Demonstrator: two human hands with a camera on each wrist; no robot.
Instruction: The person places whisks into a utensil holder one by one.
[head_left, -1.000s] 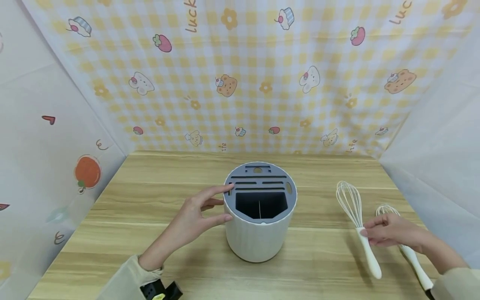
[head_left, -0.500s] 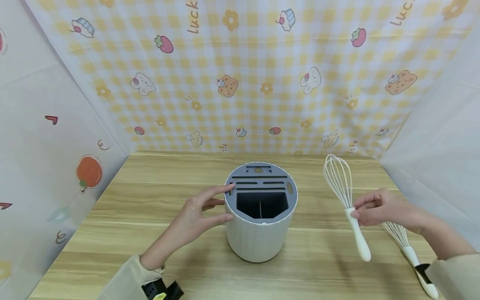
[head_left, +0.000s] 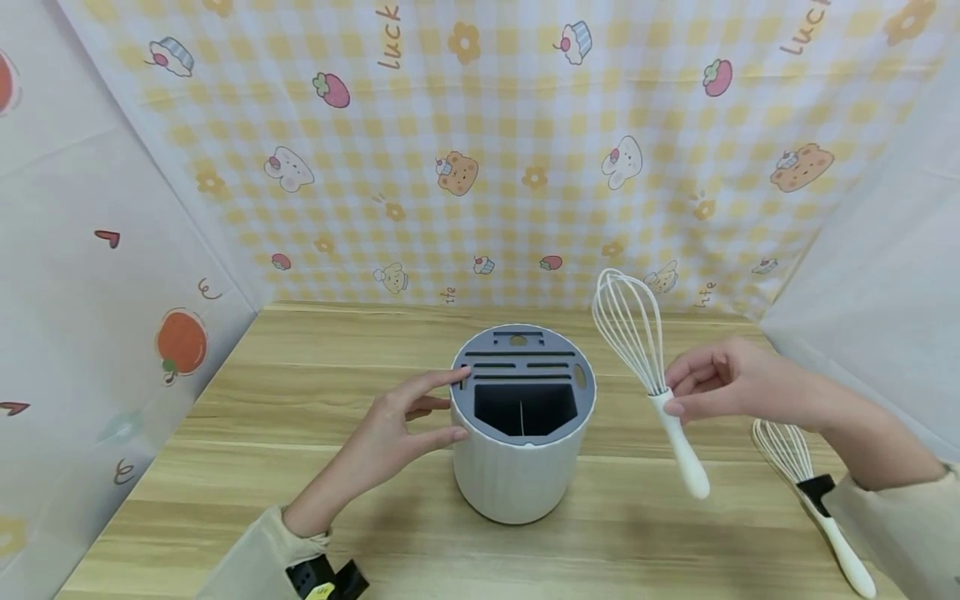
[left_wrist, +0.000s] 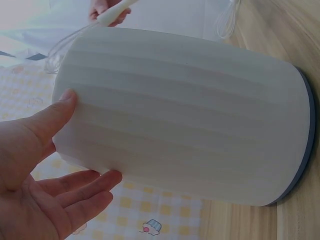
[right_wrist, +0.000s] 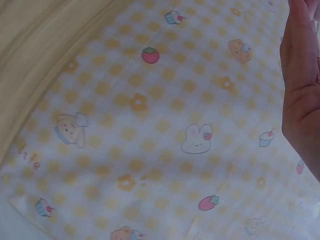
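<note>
My left hand (head_left: 390, 425) rests its spread fingers on the grey slotted lid and its thumb on the side wall of a white round utensil holder (head_left: 510, 487). In the left wrist view the holder's ribbed wall (left_wrist: 185, 120) stands close to those fairly straight fingers. To the right of the holder, my right hand (head_left: 738, 383) pinches a white whisk (head_left: 681, 446) at the top of its handle. The whisk hangs above the table, wires up and leaning left. Only part of the right hand (right_wrist: 306, 95) shows in the right wrist view; the whisk is out of sight there.
A second white whisk (head_left: 842, 543) lies at the right of the wooden table (head_left: 330, 350), partly hidden by the right sleeve and a black wrist strap. A yellow checked cloth (head_left: 517, 100) hangs behind, with white sheets at both sides.
My right hand has lifted the whisk and carried it left and toward the back, nearer the holder. The left hand has stayed on the holder. More of the second whisk shows.
</note>
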